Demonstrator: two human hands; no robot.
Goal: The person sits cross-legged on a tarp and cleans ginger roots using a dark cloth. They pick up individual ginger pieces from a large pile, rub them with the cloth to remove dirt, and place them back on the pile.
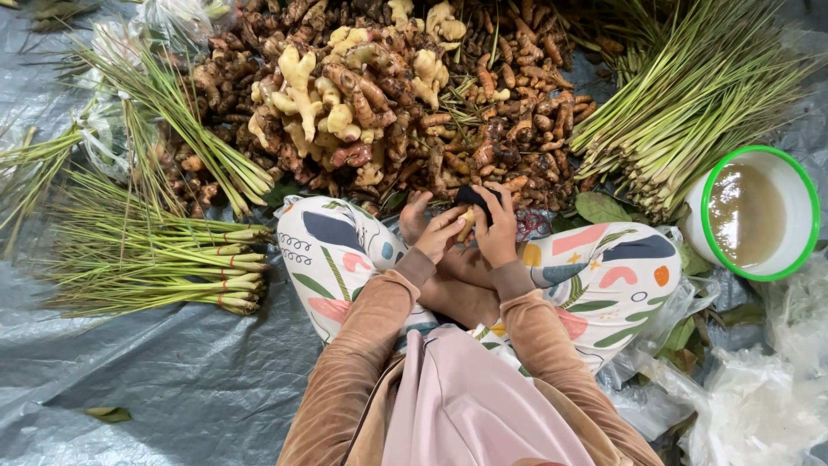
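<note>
While we sit cross-legged, our left hand (pixel 440 231) grips a small root piece (pixel 466 226) and our right hand (pixel 496 226) clasps a dark cloth (pixel 473 195), just before the root heap (pixel 388 95); clear plastic bags (pixel 759 406) lie right.

Place: ground-level produce sorting spot | grey tarp (pixel 172 380) | heaped ginger roots (pixel 362 95) | lemongrass bundles (pixel 681 95)

Small pale root piece (pixel 467 226) between palms

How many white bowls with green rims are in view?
1. The white bowl with a green rim sits at the right on the grey plastic sheet, beside lemongrass stalks; others may lie outside the frame.
</note>
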